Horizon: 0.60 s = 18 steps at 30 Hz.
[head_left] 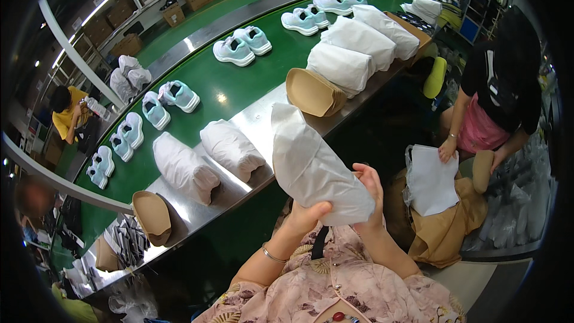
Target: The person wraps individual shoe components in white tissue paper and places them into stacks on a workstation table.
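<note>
In front of my chest I hold a long bundle wrapped in white paper [311,170], tilted with its upper end leaning left toward the conveyor. My left hand [308,218] grips its lower end from the left, thumb across the paper. Around the right side of that same end my right hand [372,194] is closed, fingers partly hidden behind it. What the paper covers cannot be seen. Just beyond, on the metal ledge, lie two similar wrapped bundles, a nearer one [232,149] and one further left [184,166].
Pairs of pale blue and white sneakers [242,46] line the green conveyor belt [209,93]. Brown molded inserts [314,93] are stacked on the metal ledge beside more white wrapped bundles [341,67]. At right, a co-worker's hand [447,148] rests on white paper sheets [431,182].
</note>
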Each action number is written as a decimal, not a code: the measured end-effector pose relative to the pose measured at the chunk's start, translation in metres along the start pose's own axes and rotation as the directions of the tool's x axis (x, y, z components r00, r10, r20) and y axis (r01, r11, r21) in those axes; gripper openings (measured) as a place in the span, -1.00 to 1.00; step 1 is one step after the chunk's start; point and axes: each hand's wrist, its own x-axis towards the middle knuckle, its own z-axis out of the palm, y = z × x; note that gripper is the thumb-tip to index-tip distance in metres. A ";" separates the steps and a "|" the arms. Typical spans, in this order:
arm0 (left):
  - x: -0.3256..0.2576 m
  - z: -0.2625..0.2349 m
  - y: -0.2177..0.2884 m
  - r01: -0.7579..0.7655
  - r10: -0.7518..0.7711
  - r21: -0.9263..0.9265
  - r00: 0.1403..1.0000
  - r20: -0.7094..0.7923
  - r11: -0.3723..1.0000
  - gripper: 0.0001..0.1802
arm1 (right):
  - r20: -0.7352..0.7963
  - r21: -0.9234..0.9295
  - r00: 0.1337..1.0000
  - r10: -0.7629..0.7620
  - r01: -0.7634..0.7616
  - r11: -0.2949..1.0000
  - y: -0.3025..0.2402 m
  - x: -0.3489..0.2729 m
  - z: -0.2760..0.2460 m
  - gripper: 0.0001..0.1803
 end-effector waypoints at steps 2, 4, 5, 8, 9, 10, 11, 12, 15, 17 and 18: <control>0.003 -0.002 0.003 0.050 -0.056 -0.057 0.991 -0.121 0.997 -0.14 | 0.156 0.011 0.981 -0.115 0.115 0.993 -0.005 -0.006 0.003 -0.31; 0.005 -0.007 0.002 0.051 -0.074 -0.131 0.981 -0.180 0.990 -0.19 | 0.288 0.034 0.929 -0.234 0.234 0.972 -0.010 -0.014 0.015 -0.19; 0.006 -0.004 0.000 0.012 -0.022 -0.049 0.977 -0.211 0.999 -0.21 | 0.368 -0.090 0.902 -0.226 0.276 0.957 -0.006 -0.017 0.008 -0.03; 0.006 0.009 0.007 0.011 -0.017 -0.028 0.978 -0.207 1.000 -0.21 | 0.232 -0.273 0.932 -0.280 0.338 0.900 0.006 -0.023 0.019 0.07; 0.004 0.003 0.006 0.008 -0.027 -0.117 0.987 -0.158 0.993 -0.28 | 0.174 -0.221 0.966 -0.193 0.229 0.948 0.006 -0.024 0.021 0.10; 0.002 0.002 0.007 -0.020 0.010 -0.060 0.986 -0.165 0.998 -0.25 | 0.181 -0.308 0.943 -0.278 0.323 0.895 0.009 -0.024 0.020 0.06; 0.001 0.002 0.010 -0.048 0.047 0.000 0.984 -0.172 0.999 -0.22 | 0.198 -0.387 0.911 -0.361 0.411 0.826 0.012 -0.024 0.018 0.03; -0.001 0.003 0.013 -0.069 0.079 0.061 0.980 -0.181 0.996 -0.19 | 0.219 -0.457 0.872 -0.437 0.488 0.744 0.014 -0.022 0.015 0.00; -0.001 -0.001 0.039 -0.375 0.718 0.825 0.694 -0.053 0.423 -0.10 | 0.549 -0.533 0.566 -0.615 0.804 0.264 -0.019 -0.006 0.018 -0.10; -0.007 -0.005 0.066 -0.264 0.804 0.965 0.573 0.157 -0.001 -0.12 | 0.750 -0.441 0.361 -0.555 0.898 -0.012 -0.037 0.004 0.019 -0.19; -0.009 -0.002 0.081 -0.222 0.786 0.973 0.590 0.185 -0.062 -0.14 | 0.812 -0.348 0.265 -0.520 0.935 -0.068 -0.043 0.007 0.018 -0.20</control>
